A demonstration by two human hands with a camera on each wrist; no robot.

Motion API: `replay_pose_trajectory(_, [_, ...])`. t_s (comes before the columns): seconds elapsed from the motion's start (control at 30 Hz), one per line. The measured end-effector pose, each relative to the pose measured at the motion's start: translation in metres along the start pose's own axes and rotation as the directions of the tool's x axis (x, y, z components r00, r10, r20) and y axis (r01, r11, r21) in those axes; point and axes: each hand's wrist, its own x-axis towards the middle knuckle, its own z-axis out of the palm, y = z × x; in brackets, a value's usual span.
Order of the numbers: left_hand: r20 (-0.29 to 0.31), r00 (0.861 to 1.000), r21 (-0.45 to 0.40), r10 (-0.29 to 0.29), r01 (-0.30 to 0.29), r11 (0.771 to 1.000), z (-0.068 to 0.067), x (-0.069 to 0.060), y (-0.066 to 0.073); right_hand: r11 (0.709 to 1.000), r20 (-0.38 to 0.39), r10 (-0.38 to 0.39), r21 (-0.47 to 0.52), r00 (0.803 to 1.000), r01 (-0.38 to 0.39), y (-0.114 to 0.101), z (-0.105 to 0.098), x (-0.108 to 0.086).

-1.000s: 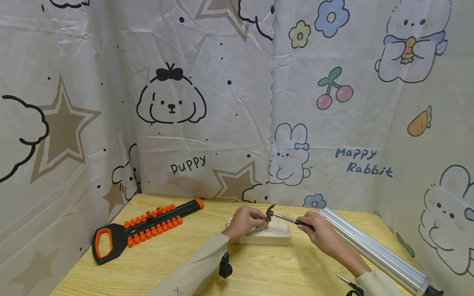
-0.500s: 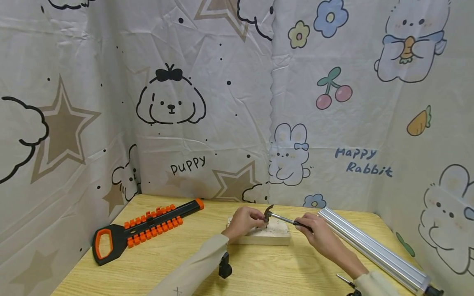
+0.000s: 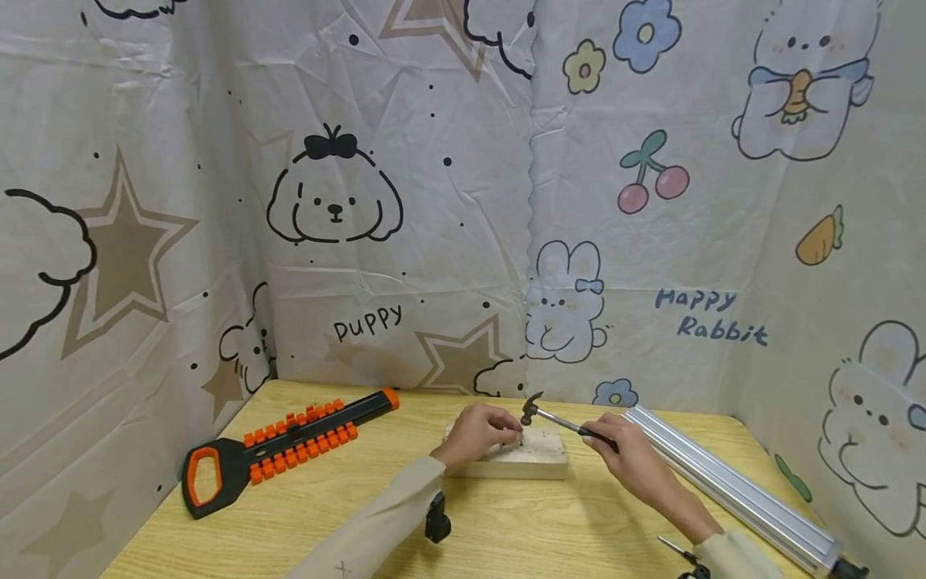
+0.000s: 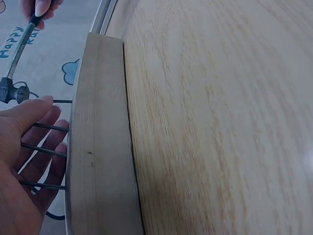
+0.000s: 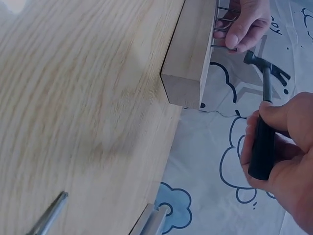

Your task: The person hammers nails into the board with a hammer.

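A pale wooden block (image 3: 514, 469) lies on the table, with several nails (image 4: 46, 152) standing up from its top. My left hand (image 3: 473, 436) is over the block, its thumb and forefinger pinching the endmost nail (image 5: 222, 47); its other fingers lie among the remaining nails. My right hand (image 3: 625, 450) grips a small claw hammer (image 5: 266, 142) by its black handle. In the head view the hammer head is just above the left fingertips, apart from the nail. The fingers hide part of the pinched nail.
To the left lies a black rack with orange clips and a loop handle (image 3: 282, 446). A long silver metal profile (image 3: 731, 482) runs along the right side. Near the front right is a thin metal rod (image 3: 676, 549), partly hidden. Printed cloth (image 3: 434, 201) walls the table's back and sides.
The hammer head dipped slightly toward the left fingers, then rose up and a little right, away from the nail. My left hand and the block have stayed nearly still.
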Motion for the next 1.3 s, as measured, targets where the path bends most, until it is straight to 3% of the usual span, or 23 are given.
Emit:
replay_pose_trajectory(0.27, [0.027,0.999,0.008,0.032,-0.032,0.999,-0.014,-0.006,0.001,0.988,0.044,0.147,0.043,0.988,-0.149,0.003,-0.001,-0.002])
replay_pose_trajectory(0.5, [0.015,1.000,-0.064,0.020,-0.019,0.998,-0.030,-0.015,-0.010,0.937,0.105,0.288,0.173,0.952,-0.303,0.007,0.003,-0.005])
replay_pose_trajectory(0.7, [0.008,1.000,-0.077,0.024,-0.023,0.997,-0.043,-0.025,-0.017,0.898,0.102,0.378,0.202,0.920,-0.391,0.011,0.008,-0.008])
replay_pose_trajectory(1.13, [-0.024,1.000,-0.037,0.009,-0.010,0.999,-0.065,-0.044,-0.027,0.863,0.109,0.463,0.174,0.880,-0.475,0.013,0.034,-0.011])
replay_pose_trajectory(1.3, [-0.002,1.000,-0.012,-0.010,0.010,1.000,-0.071,-0.050,-0.034,0.858,0.110,0.466,0.186,0.878,-0.479,0.010,0.042,-0.012])
